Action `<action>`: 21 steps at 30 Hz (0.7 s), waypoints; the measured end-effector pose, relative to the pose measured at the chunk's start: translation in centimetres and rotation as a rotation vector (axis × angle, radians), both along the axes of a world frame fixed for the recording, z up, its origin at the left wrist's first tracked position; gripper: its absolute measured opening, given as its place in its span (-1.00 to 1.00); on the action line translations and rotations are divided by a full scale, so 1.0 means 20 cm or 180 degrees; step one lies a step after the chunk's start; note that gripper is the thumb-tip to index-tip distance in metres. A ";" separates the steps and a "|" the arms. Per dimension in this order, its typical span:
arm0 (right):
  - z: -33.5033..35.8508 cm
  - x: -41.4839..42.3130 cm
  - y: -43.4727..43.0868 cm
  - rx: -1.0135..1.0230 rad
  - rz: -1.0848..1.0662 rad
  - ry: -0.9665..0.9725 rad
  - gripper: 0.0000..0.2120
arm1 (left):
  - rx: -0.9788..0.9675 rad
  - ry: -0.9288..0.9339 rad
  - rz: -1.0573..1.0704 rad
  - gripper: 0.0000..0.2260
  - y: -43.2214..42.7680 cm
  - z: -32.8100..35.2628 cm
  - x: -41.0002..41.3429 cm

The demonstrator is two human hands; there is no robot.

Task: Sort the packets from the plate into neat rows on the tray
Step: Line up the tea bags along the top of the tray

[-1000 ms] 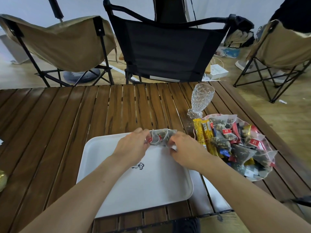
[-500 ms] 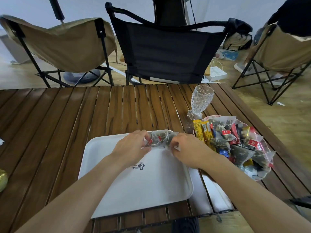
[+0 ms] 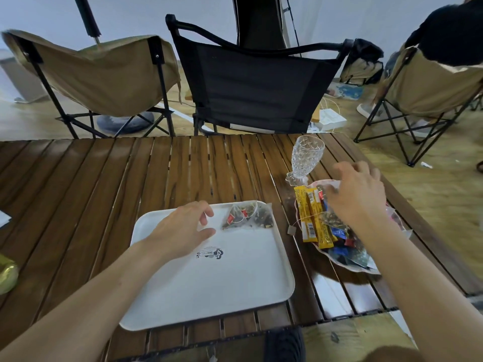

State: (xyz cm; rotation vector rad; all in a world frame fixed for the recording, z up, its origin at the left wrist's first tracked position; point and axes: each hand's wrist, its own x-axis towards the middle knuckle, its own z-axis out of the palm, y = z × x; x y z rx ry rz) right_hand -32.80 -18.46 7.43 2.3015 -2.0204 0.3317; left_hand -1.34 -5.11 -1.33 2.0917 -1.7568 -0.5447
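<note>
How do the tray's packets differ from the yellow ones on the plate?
The tray packets are clear, showing dark tea and red tags; the yellow packets are opaque. The tray packets lie side by side on the white tray; the yellow packets, long sticks, are heaped on the plate. Both are small.

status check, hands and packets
Left hand open over tray. Right hand over plate, grip unclear. Two packets on tray. Glass close behind plate.
</note>
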 end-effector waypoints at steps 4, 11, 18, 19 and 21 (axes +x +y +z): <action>-0.08 -0.09 -0.05 0.0382 -0.0192 -0.0342 -0.72 | 0.0000 0.0068 0.0019 -0.79 0.02 0.03 0.01; -0.05 -0.16 -0.07 0.0179 -0.0224 -0.1040 -0.88 | -0.0021 0.0025 0.0057 -0.82 0.05 0.06 0.06; 0.09 -0.03 0.04 -0.0311 0.0284 -0.1201 -0.82 | -0.0026 0.0062 0.0109 -0.87 0.09 0.07 0.12; 0.10 0.02 0.08 -0.0163 0.0495 -0.1187 -0.87 | -0.0024 0.0053 0.0115 -0.88 0.09 0.07 0.13; 0.11 0.13 0.19 0.0432 0.0915 -0.1308 -0.95 | -0.0024 0.0065 0.0120 -0.91 0.11 0.08 0.14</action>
